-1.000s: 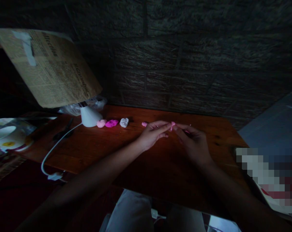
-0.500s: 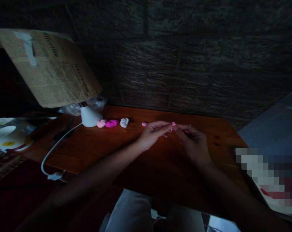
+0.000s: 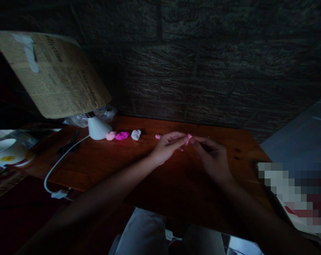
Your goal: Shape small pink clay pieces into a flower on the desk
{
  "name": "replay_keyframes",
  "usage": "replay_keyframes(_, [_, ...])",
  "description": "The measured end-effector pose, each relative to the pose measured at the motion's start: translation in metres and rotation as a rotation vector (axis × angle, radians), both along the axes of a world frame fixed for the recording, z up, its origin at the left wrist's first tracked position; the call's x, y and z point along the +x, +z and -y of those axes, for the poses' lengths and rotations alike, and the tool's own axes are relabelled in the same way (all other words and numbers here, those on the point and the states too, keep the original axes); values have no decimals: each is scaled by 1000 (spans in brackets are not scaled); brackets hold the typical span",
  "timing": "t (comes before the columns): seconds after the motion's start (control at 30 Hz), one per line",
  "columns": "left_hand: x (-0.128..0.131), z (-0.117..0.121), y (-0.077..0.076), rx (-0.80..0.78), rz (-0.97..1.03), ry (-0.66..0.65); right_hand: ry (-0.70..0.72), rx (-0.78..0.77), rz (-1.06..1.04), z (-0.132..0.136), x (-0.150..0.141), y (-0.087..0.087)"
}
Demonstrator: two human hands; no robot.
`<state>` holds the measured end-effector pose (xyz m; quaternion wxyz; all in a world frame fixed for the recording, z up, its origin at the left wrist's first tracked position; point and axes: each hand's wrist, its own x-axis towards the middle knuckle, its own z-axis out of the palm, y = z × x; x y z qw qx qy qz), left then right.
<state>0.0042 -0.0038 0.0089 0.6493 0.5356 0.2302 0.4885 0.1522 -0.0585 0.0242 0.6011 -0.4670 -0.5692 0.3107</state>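
A small piece of pink modelling clay (image 3: 189, 136) is pinched between the fingertips of both hands, over the wooden table. My left hand (image 3: 167, 146) grips it from the left with thumb and forefinger. From the right, my right hand (image 3: 212, 154) has thumb and forefinger closed on the same piece. Just behind my left hand lies a small pink lump (image 3: 157, 136). Farther left, in a row by the lamp, sit a pale pink lump (image 3: 110, 135), a bright magenta lump (image 3: 122, 135) and a white lump (image 3: 136, 134).
A lamp with a newsprint shade (image 3: 61, 74) stands at the table's left, its white cord (image 3: 54, 161) hanging over the front edge. Dark scissors (image 3: 70, 146) lie beside it. A white cup (image 3: 6, 150) is at far left. A brick-patterned wall (image 3: 160, 63) rises behind the wooden table (image 3: 104, 166).
Both hands keep their pinch on the pink clay, with only slight finger movement. A magenta bit seen by my right fingers is now hidden. The view has shifted a little.
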Motion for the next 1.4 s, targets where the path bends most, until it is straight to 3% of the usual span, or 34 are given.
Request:
replay_keyframes(0.7, [0,1,1,-111,26,-40,-34,-50,-11,2,-1,2])
replay_keyframes(1.23, [0,1,-1,-60,26,-31,-19,-53,-34,1,-1,4])
replay_keyframes(1.4, [0,1,1,-142,50,-53,-13,-67,-49,-1,0,2])
